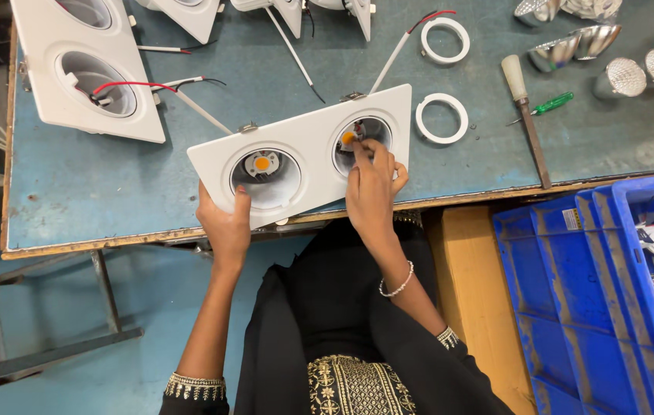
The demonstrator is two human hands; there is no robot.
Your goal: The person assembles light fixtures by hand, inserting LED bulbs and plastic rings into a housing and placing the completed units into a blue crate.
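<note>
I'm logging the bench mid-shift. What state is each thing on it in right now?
Left hand: grips the near edge of the white twin-light housing.
Right hand: fingertips inside the housing's right socket.
Left socket: uncovered, orange chip showing.
Second housing: lying flat, red wire in its socket.
White rings: loose on the table.
Green screwdriver: lying unused.
Blue crate: partly filled.

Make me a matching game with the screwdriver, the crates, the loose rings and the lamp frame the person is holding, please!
Things:
1. screwdriver
2. crates
3. loose rings
4. lamp frame

Descriptions:
A. blue, beside the table
B. held by left hand, right hand at one opening
C. green handle
D. white, lying on the table, right of the frame

Pairs: 1-C, 2-A, 3-D, 4-B
</note>
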